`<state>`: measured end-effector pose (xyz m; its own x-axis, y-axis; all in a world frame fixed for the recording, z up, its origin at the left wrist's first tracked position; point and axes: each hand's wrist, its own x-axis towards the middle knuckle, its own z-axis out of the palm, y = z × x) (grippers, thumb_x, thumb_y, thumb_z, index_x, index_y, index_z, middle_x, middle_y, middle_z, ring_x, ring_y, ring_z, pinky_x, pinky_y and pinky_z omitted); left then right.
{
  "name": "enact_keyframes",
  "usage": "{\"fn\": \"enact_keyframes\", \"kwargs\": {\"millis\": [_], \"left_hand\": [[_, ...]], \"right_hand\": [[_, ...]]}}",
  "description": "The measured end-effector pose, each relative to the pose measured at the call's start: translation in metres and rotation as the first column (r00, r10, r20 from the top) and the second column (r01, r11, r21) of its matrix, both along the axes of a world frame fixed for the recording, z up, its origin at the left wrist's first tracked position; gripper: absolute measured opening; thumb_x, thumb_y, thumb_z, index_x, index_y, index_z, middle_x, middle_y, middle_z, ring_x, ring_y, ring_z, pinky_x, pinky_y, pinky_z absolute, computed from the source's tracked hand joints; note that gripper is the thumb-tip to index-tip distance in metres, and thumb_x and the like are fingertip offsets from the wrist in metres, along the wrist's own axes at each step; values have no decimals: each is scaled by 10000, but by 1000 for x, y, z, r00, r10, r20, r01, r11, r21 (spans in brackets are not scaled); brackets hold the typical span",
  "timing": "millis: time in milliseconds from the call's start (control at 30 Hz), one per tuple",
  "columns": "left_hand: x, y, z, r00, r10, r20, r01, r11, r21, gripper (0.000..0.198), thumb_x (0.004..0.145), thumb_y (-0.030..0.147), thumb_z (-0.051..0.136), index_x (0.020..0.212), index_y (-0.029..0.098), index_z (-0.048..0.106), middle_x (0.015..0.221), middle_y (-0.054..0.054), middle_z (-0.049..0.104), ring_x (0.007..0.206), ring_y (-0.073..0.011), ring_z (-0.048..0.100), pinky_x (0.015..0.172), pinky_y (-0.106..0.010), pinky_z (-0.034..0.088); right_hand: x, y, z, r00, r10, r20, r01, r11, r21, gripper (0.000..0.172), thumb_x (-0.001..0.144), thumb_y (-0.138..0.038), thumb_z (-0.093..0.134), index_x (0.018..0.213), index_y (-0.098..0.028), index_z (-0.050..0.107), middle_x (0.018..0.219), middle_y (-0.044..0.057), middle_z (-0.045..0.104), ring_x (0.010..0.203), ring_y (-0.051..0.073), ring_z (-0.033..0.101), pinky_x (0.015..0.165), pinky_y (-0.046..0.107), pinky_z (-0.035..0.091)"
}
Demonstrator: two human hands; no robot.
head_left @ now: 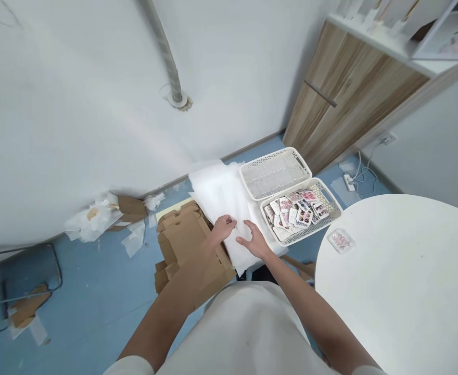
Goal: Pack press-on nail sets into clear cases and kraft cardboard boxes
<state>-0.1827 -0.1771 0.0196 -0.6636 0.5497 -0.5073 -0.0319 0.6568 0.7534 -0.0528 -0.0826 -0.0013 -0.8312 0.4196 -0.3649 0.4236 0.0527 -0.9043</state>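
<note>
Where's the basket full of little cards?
In the head view, the card basket is right of centre, near the right hand, between the other basket and the round table.

A plain off-white cloth top [252, 333], smooth at the front, shows soft creases and greyish shading; its short white left sleeve [129, 366] and matching short white right sleeve [366, 371] leave both tapering forearms [307, 304] bare down to the left hand [223, 228] and right hand [256, 242]
</note>
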Motion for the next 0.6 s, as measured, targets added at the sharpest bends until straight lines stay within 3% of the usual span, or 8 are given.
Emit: {"fn": "enact_keyframes", "kwargs": {"millis": [133,267,367,467,600], "left_hand": [[21,-9,14,995,28,98,-49,975,215,206,709,370,534,685,166,531,684,-32,607,694,-156,585,646,-274,441],[43,-13,33,989,36,144,-86,929,360,231,691,382,561,719,153,562,696,-31,620,696,-151,586,659,-275,445],[59,-16,43,991,-14,134,-47,895,443,231,687,374,574,768,157,580,743,-36,630,729,-156,585,686,-282,442],[72,-20,41,1000,-12,2,10,891,454,268,679,375,598,856,175,588,907,-62,621,890,-190,562,778,-306,422],[85,-24,28,983,151,-109,-106,936,335,558,681,433,605,1165,209,442,1274,-107,413,1146,-232,421,911,-332,355]], "right_hand": [[4,-13,23,995,27,-92,-19,996,92,787,604,-373,681,1294,-247,325,1316,83,399,1170,231,420,964,397,340],[13,-24,45,991,-4,-134,43,957,286,523,729,-254,548,1234,-228,416,1214,81,516,1076,218,515,920,394,390],[27,-26,61,988,-62,-144,115,914,390,375,777,-198,450,1146,-239,506,1097,61,600,1024,211,556,893,381,416],[48,-24,74,968,-173,-181,230,901,369,366,794,-193,410,1146,-234,503,1094,62,600,905,185,617,840,351,452],[79,-19,89,909,-335,-249,396,881,259,366,799,-242,415,1157,-227,487,1156,63,561,862,165,631,818,334,459]]}}
